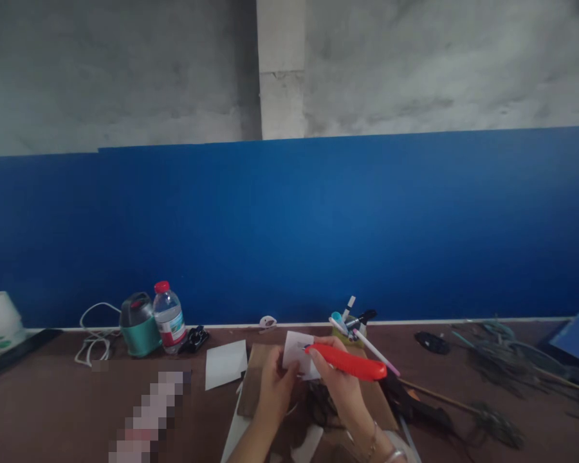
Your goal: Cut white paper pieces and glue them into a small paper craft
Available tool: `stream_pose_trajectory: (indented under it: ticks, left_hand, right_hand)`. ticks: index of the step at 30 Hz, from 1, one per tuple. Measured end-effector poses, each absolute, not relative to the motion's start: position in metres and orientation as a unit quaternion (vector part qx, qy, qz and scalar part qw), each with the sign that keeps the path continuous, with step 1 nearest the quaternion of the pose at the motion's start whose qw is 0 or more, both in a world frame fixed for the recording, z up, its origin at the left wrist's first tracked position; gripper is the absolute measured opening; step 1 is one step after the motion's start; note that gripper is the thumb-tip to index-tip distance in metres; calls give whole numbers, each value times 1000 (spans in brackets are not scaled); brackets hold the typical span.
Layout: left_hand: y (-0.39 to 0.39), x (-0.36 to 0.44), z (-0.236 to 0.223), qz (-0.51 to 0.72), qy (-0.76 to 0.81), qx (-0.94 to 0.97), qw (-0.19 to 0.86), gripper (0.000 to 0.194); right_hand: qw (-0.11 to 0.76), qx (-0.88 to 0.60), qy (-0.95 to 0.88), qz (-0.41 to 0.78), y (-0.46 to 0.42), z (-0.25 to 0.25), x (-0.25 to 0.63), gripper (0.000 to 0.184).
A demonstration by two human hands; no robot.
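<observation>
Out at 9 o'clock from the card (294,350), with the blue wall (251,238) as 12, a white cup (0,318) stands near the counter's (67,399) left end. Inward along that same 9 o'clock line come a white cord (107,347), a teal container (141,337), a red-capped bottle (170,321) standing upright, black clips (195,339) just beside it, and a paper sheet (226,364) lying flat.

The left hand (276,386), at 7 o'clock, pinches the card's left side between thumb and fingers. The card is held up over the cardboard (251,376), between both hands; the fingers cover part of it.

At 4 o'clock, the right hand (340,382) is closed round the red tool (359,366). The tool's long axis slants slightly: its dark tip points between 9 and 10 o'clock, over the card's face, and its rounded butt between 3 and 4. Whether the tip touches the card cannot be told.

A pen holder (338,333) stands at 2 o'clock. Farther out at 3 lie tangled wires (499,363).
</observation>
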State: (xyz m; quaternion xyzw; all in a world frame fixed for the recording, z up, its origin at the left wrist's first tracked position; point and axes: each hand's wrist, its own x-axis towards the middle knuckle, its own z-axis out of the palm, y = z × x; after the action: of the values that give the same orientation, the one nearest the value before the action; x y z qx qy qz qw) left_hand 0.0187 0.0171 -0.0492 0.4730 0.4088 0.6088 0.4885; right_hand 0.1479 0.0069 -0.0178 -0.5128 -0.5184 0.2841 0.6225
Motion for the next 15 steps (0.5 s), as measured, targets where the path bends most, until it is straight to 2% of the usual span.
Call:
stream_pose_trajectory:
  ticks: [7,15]
  left_hand:
    - [18,22,-53,632,349,435,538,38]
    - [18,21,-55,631,360,436,532,40]
  right_hand:
    - [631,-511,-502,298,8,-14,148,19]
    - [637,-508,-481,323,7,-13,149,23]
